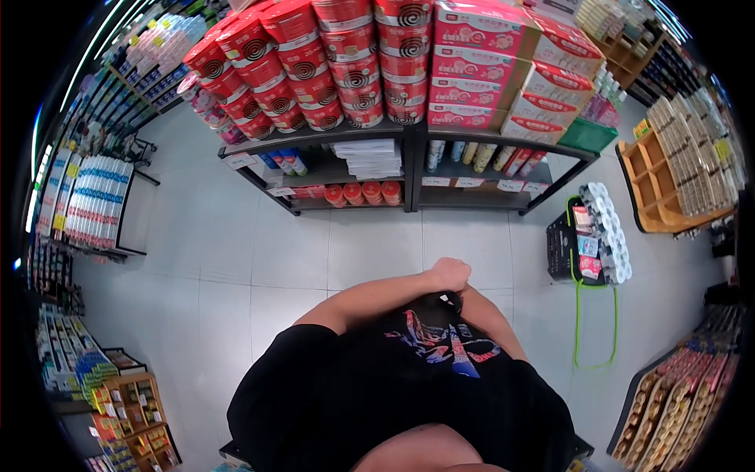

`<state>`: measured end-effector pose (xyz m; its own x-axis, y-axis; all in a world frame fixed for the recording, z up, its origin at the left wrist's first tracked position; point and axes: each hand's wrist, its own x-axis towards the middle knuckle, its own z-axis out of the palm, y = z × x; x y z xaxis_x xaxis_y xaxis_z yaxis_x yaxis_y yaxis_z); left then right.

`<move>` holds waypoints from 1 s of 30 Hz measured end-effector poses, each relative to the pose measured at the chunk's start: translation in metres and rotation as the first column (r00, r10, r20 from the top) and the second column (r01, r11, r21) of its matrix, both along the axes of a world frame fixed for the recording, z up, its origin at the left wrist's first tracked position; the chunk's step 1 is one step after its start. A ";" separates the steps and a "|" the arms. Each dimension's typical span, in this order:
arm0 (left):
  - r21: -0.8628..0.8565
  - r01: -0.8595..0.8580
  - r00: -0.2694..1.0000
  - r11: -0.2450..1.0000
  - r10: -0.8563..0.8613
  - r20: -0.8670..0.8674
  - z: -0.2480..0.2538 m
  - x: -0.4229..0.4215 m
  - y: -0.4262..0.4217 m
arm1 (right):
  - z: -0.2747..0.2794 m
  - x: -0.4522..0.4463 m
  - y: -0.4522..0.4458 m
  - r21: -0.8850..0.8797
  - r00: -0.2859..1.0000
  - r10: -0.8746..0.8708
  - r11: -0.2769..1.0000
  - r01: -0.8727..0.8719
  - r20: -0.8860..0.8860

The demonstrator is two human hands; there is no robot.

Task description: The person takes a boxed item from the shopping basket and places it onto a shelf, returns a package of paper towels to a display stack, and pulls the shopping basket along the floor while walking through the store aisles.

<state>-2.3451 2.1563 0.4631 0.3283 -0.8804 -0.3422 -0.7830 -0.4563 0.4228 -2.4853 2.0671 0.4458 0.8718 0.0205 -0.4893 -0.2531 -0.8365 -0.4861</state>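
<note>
L hand (pixel 451 273): fingers curled in, fist-like, knuckles fwd. Sits tog. w/ R hand (pixel 466 286), both just in front of black T-shirt (pixel 330 401) w/ coloured print. L forearm crosses chest; R forearm comes in from the other side. R hand mostly hidden behind L; finger state: can't tell. Whether L grips R hand, cloth or a small obj.: can't tell. Small white patch just below hands, too small to ID.

Shelf (pixel 411 173) ahead, its front edge apart from hands. Red tubs (pixel 351 43) stacked on top, L part, up to front edge; pink boxes (pixel 476 71) to R of them. Lower tiers: white paper stack (pixel 370 161), cans (pixel 464 153).

Black basket (pixel 560 244) on floor, off shelf's R front corner, well apart from hands. Pkts (pixel 587 245) inside. Pack of white rolls (pixel 604 224) along basket's R edge; resting on it or standing beside, can't tell. Green handle (pixel 579 330) extends from basket's near edge.
</note>
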 end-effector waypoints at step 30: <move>-0.132 0.138 0.914 0.982 -0.178 -0.365 0.018 -0.013 -0.017 | 0.058 -0.018 0.024 0.033 0.941 -0.336 0.942 0.335 0.032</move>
<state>-2.3580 2.1389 0.4815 0.0478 -0.9466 -0.3189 -0.6169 -0.2791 0.7359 -2.5032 2.0914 0.5033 0.8475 -0.2638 -0.4607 -0.4989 -0.6923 -0.5213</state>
